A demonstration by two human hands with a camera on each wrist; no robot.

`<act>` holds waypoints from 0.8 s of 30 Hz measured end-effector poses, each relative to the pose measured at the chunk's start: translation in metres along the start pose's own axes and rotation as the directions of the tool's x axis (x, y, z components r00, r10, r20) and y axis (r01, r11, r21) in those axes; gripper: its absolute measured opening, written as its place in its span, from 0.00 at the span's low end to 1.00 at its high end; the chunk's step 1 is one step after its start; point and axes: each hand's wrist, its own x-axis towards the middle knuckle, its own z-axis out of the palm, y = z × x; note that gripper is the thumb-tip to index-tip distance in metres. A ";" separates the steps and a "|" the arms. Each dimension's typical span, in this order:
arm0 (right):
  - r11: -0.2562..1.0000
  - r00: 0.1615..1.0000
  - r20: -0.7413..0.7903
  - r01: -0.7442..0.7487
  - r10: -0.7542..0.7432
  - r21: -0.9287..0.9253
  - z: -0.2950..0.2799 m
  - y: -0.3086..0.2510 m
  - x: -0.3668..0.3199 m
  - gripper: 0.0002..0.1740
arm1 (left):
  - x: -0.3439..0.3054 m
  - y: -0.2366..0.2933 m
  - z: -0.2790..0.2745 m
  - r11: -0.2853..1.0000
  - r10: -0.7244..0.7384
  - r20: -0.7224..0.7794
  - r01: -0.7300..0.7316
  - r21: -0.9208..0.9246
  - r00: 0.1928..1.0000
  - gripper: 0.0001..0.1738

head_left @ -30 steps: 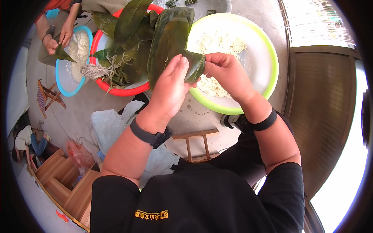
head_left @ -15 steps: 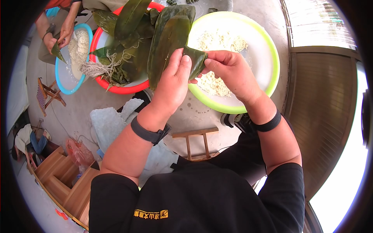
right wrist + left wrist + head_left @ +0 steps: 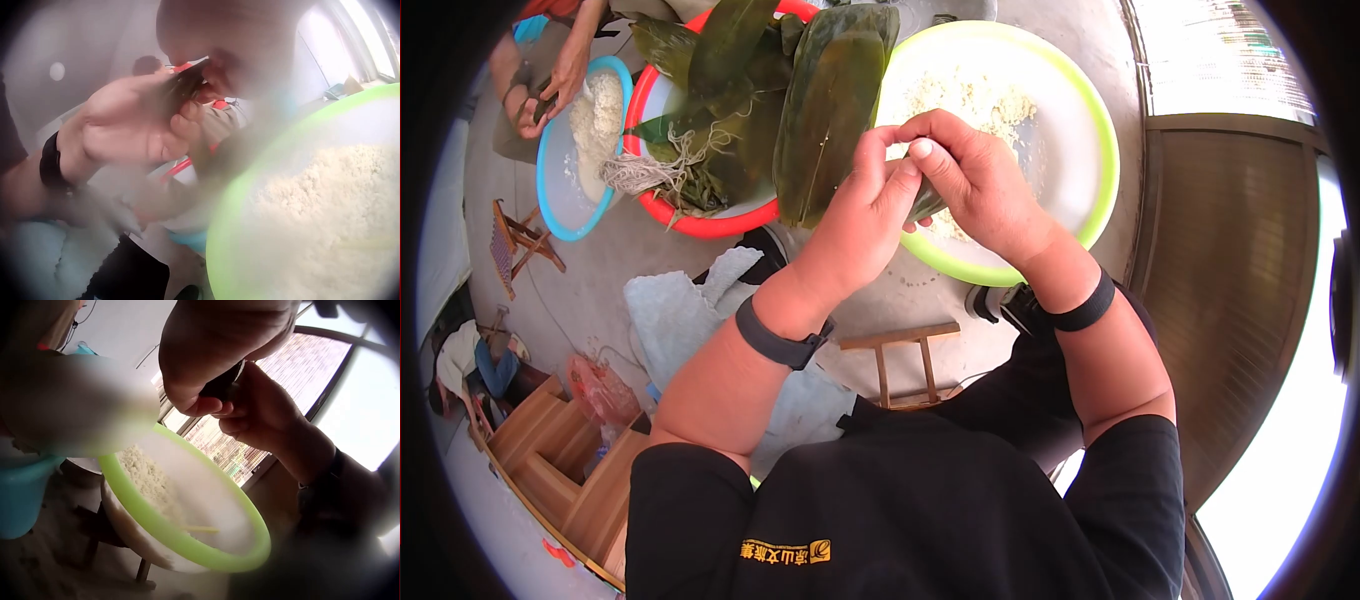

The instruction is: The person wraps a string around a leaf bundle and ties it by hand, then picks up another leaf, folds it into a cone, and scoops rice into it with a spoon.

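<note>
A dark green folded leaf (image 3: 924, 200) shows between the two hands, mostly covered by fingers in the head view. My left hand (image 3: 862, 215) grips it from the left, thumb along its top. My right hand (image 3: 985, 185) curls over it from the right, fingertips meeting the left hand's. The right wrist view shows the leaf (image 3: 184, 87) held in the left hand (image 3: 134, 122). Just beyond the hands is the green-rimmed basin (image 3: 1100, 130) with pale grain (image 3: 960, 95). Long broad leaves (image 3: 835, 120) lie left of the hands.
A red basin (image 3: 700, 228) holds leaves and a bundle of string (image 3: 645, 172). Left of it is a blue basin (image 3: 545, 195) with white grain, beside another person's hands (image 3: 550, 95). A wooden stool (image 3: 900, 340) and pale blue cloth (image 3: 670, 310) are nearer the body.
The right hand has moved up and left over the leaf, its fingers now against the left hand's. The leaf has been folded down and is mostly hidden.
</note>
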 end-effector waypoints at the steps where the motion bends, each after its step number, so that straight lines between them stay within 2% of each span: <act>1: 0.996 0.997 0.023 -0.072 0.071 0.051 0.000 -0.003 0.000 0.13 | -0.001 0.000 0.000 0.999 -0.035 0.011 0.035 -0.034 0.999 0.25; 4: 0.999 1.000 -0.020 -0.017 0.016 -0.040 0.003 0.001 0.000 0.12 | -0.003 0.000 -0.001 0.996 -0.080 0.019 0.081 -0.047 0.997 0.25; 7: 0.985 0.985 0.012 -0.174 0.174 0.017 0.005 -0.009 0.000 0.11 | -0.007 0.006 -0.002 0.984 -0.133 0.049 0.138 -0.114 0.990 0.25; 10: 0.962 0.973 0.001 -0.227 0.229 0.152 0.012 -0.019 -0.001 0.11 | -0.007 0.002 -0.012 0.984 -0.153 0.097 0.160 -0.078 0.984 0.23; 11: 0.968 0.978 -0.008 -0.207 0.210 0.143 0.013 -0.021 0.000 0.10 | -0.009 0.002 -0.009 0.988 -0.141 0.039 0.143 -0.059 0.989 0.22; 14: 0.999 0.997 -0.061 -0.052 0.052 0.008 0.019 -0.014 -0.001 0.08 | -0.012 -0.004 -0.006 0.974 -0.041 -0.018 0.036 -0.223 0.999 0.19; 16: 0.998 0.997 -0.080 0.010 -0.014 -0.056 0.023 -0.007 -0.002 0.08 | -0.018 0.000 -0.015 0.995 -0.080 -0.016 0.079 -0.067 0.997 0.19; 18: 0.997 0.996 -0.085 0.004 -0.011 -0.075 0.027 -0.009 -0.002 0.08 | -0.012 -0.021 -0.015 0.997 0.033 -0.085 -0.039 -0.068 0.996 0.19; 20: 1.000 0.999 -0.038 0.002 -0.002 -0.001 0.028 -0.002 -0.003 0.12 | -0.012 -0.027 -0.020 0.992 0.101 -0.150 -0.088 0.095 0.983 0.19; 23: 0.992 0.998 -0.009 -0.058 0.059 0.108 0.026 -0.006 -0.003 0.20 | -0.022 -0.012 -0.031 0.994 0.094 -0.209 -0.101 -0.027 0.973 0.18; 24: 0.991 0.996 -0.064 -0.061 0.069 0.120 0.028 -0.007 -0.002 0.19 | -0.025 -0.005 -0.036 0.996 0.051 -0.217 -0.065 -0.058 0.975 0.18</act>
